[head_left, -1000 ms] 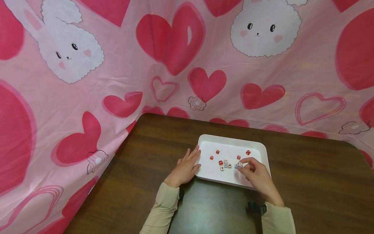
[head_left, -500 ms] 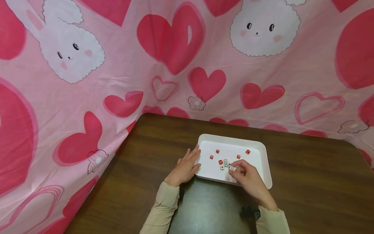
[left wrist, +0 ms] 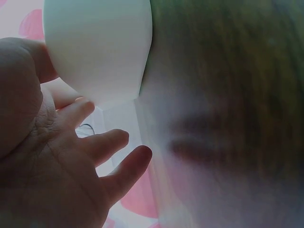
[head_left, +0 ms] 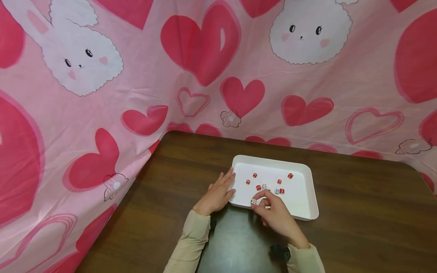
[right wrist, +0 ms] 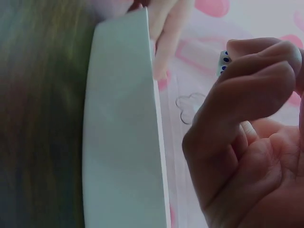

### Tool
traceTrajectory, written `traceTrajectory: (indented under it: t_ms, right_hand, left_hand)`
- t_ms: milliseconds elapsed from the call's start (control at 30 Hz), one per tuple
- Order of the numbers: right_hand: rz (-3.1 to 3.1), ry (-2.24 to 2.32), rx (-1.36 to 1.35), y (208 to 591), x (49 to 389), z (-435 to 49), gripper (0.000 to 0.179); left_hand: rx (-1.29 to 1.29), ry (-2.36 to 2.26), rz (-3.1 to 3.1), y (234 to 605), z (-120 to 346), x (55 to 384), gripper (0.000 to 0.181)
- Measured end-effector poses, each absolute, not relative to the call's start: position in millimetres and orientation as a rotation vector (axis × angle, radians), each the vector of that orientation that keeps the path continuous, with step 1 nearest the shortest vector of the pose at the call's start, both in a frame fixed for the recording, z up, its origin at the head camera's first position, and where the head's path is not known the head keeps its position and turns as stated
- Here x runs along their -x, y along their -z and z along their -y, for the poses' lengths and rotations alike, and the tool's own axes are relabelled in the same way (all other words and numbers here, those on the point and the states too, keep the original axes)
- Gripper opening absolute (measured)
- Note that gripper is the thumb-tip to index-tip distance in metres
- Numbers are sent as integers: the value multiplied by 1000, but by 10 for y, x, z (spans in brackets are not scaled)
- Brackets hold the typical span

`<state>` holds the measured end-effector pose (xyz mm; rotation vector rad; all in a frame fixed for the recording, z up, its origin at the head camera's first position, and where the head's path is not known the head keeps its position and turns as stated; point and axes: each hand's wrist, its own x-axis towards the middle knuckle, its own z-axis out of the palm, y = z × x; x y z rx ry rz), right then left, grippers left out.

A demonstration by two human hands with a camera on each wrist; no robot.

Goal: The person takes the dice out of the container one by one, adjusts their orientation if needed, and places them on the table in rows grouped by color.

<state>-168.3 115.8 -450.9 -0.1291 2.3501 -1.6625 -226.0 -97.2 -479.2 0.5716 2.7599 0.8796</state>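
Note:
My right hand pinches a white die between thumb and forefinger, above the front left part of a white tray. Blue pips show on a side of that die in the right wrist view. My left hand lies against the tray's left edge with its fingers extended; in the left wrist view its fingers are spread beside the tray wall. Near the tray's middle stand a red die and a white die. My right fingers partly cover another die there.
Further right in the tray, a white die with blue pips sits beside a red die. Several more red dice, among them one at the back left, lie scattered. The dark wooden table meets a pink heart-patterned cloth behind.
My right hand has moved left and toward the front of the tray, carrying the white die. A red die on the right has come into view. My left hand stays put.

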Motion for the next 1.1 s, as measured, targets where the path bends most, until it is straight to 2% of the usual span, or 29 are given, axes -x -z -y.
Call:
traceTrajectory:
  t_ms: [467,1100]
  right_hand:
    - [-2321,1550,390,4630,1596,-947,16]
    - [-2549,1276,512,4832,1594,-752,9]
  left_hand:
    - [-566,-868,-2762,4807,973,2277,60]
    - [-579,-871,-2752,4812,977,2275,60]
